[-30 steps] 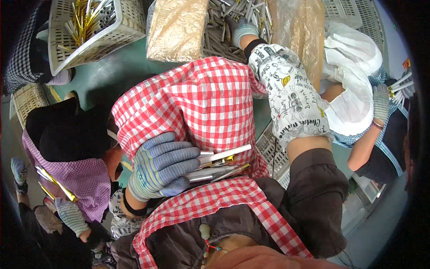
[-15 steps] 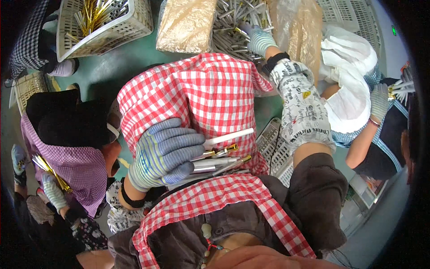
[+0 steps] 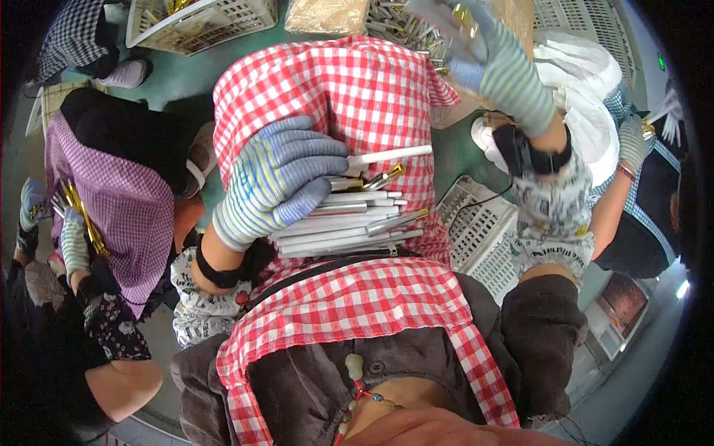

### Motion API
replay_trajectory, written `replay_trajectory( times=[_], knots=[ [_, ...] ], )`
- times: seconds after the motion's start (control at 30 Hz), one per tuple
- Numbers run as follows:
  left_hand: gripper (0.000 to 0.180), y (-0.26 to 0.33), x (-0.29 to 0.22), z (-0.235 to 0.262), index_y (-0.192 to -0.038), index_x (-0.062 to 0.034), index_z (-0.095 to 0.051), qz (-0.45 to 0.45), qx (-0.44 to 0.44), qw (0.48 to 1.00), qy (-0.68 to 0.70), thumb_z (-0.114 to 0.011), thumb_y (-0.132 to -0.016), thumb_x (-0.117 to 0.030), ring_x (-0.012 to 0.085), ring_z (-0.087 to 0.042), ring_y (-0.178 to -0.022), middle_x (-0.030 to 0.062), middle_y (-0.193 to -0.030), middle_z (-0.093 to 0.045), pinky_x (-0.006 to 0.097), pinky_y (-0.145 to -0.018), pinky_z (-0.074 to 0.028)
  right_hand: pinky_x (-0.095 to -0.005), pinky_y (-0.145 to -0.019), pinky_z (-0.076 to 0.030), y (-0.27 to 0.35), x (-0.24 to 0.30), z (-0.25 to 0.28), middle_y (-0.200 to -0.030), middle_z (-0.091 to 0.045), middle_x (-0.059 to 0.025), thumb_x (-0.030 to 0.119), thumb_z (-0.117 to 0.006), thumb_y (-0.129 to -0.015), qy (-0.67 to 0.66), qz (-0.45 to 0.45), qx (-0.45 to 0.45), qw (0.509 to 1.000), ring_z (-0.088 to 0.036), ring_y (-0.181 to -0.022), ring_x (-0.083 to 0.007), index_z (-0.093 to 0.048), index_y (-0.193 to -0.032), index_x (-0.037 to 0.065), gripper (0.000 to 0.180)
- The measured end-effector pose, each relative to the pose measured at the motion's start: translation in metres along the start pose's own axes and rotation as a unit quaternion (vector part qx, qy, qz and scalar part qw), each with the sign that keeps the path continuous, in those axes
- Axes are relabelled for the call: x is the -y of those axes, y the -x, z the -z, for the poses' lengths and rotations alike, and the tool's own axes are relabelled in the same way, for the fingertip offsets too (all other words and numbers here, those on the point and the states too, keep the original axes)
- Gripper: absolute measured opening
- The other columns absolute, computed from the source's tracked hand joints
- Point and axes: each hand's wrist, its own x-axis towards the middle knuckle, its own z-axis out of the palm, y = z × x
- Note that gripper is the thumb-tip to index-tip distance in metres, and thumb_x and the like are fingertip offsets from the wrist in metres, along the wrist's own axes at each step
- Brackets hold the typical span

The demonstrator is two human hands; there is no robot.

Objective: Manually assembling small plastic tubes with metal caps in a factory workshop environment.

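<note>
My left hand [image 3: 279,178], in a blue-and-grey striped knit glove, lies closed over a bundle of slim white and silver tubes [image 3: 335,227] on my lap. Several have gold ends, and one white tube [image 3: 394,154] sticks out above the others. Under them spreads my red-and-white checked apron [image 3: 372,97]. My right hand [image 3: 494,63], gloved alike, is raised at the upper right beside a heap of loose tubes [image 3: 398,22]. Motion blurs its fingers; a gold-coloured tube [image 3: 465,18] shows among them, its other end hidden.
A white crate [image 3: 201,30] stands at the upper left, next to a plastic-wrapped package [image 3: 327,16]. Another white crate [image 3: 480,223] is at my right side. Co-workers sit close by: one in purple checks [image 3: 119,201] on the left, one's gloved hand [image 3: 632,145] with tubes on the right.
My right hand has come up out of the tube heap, moving right and toward me. The left hand stays on the bundle. The view has tilted, showing more tubes in my lap.
</note>
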Motion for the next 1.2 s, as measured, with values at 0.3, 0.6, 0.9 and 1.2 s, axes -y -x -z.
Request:
replay_trajectory(
  times=[0.3,0.6,0.9,1.2],
  knots=[
    [0.017,0.045,-0.004,0.0,-0.099,-0.0015,-0.067,0.119,-0.088,0.983,0.11,-0.055,-0.09,-0.011,0.03,-0.067,-0.094,0.0146,-0.104,-0.07,0.04,-0.084,-0.052,-0.0404,-0.101,-0.047,0.005,0.015,-0.13,-0.135,-0.053,-0.0159,0.008,-0.076,-0.068,0.344,0.033,0.128,0.93,-0.055,-0.12,-0.0346,-0.053,-0.139,0.013,0.075],
    [0.045,0.046,-0.004,0.006,-0.126,-0.0036,-0.059,0.122,-0.149,0.981,0.001,-0.064,-0.082,-0.012,0.0372,-0.056,-0.121,0.0221,-0.134,-0.054,0.044,-0.102,-0.044,-0.0492,-0.11,-0.036,0.016,-0.002,-0.13,-0.142,-0.043,-0.0206,0.032,-0.072,-0.078,0.195,0.081,0.148,0.966,-0.044,-0.13,-0.0393,-0.051,-0.141,0.014,0.069],
    [0.046,0.024,0.005,0.005,-0.121,-0.0043,-0.064,0.056,-0.027,0.992,-0.111,-0.067,-0.078,-0.021,0.037,-0.056,-0.119,0.0162,-0.127,-0.061,0.047,-0.105,-0.041,-0.0366,-0.091,-0.051,0.061,-0.006,-0.096,-0.115,-0.065,-0.0147,0.009,-0.065,-0.087,0.168,-0.022,-0.097,0.981,-0.064,-0.107,-0.0296,-0.065,-0.116,0.005,0.029],
    [0.033,0.022,-0.002,0.012,-0.112,-0.0036,-0.067,0.092,-0.102,0.988,-0.073,-0.065,-0.08,-0.01,0.0352,-0.062,-0.109,0.0153,-0.117,-0.066,0.044,-0.096,-0.048,-0.0419,-0.066,-0.049,0.117,0.015,-0.103,-0.081,-0.064,-0.0105,0.023,-0.074,-0.08,0.281,-0.125,-0.079,0.948,-0.063,-0.073,-0.0309,-0.067,-0.093,0.005,0.023]
  ],
)
